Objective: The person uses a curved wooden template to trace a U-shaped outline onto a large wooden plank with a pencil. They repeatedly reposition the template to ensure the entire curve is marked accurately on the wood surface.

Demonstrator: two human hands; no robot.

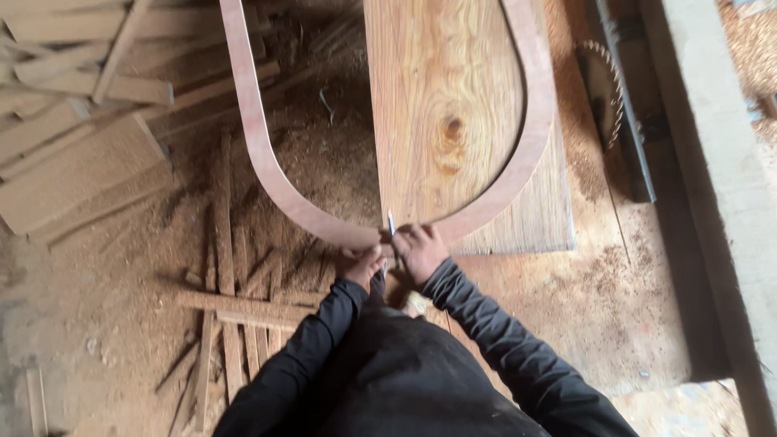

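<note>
Head view: U-shaped curved strip (267, 166) lies over wood-grain board (445, 105), upper centre. Left hand (358, 265) closed on strip's bottom bend; right hand (419, 251) pinches pencil-like marker (391, 222) at board edge. Offcuts (235, 307) lower left. How much of outline is traced cannot be told.

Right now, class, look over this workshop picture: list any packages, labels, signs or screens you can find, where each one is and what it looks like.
None in view: no package, label, sign or screen shows.
Only bare wood: a curved strip on a board, held by the left hand and right hand.
</note>
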